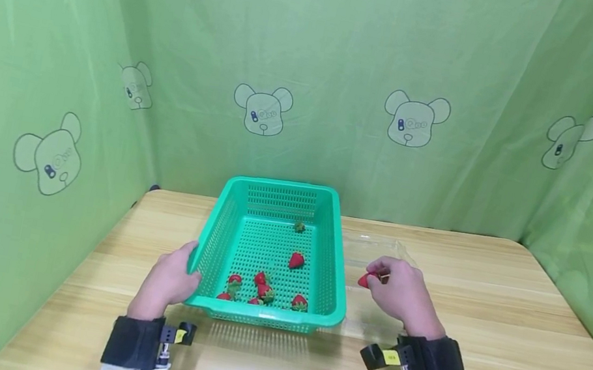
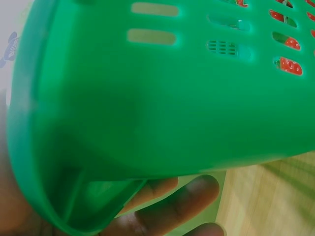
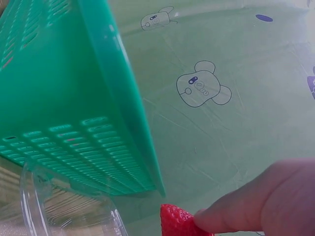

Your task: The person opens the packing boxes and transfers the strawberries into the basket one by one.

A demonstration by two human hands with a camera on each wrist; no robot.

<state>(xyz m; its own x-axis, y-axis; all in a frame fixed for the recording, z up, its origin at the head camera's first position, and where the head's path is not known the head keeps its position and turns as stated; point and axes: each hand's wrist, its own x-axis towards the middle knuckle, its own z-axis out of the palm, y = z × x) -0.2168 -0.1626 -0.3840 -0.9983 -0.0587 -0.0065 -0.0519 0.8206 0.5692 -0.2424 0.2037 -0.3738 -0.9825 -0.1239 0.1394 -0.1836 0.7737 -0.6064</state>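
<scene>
My left hand (image 1: 172, 275) grips the green plastic basket (image 1: 341, 279) at its near left corner. In the left wrist view, its fingers (image 2: 189, 194) reach beneath the rim. Several red strawberries with green leaves lie in the basket, most of them near the front; one strawberry (image 1: 296, 260) sits closer to the middle. To the right of the basket, my right hand (image 1: 403, 291) pinches a strawberry (image 3: 178, 223) between thumb and fingers. That hand is over a clear plastic box (image 1: 372, 243), which it partly hides.
All of this is on a light wooden table (image 1: 492, 325). A green curtain (image 1: 327, 144) printed with bear heads hangs along the back and both sides. The transparent box (image 3: 74, 211) stands close beside the basket's right wall.
</scene>
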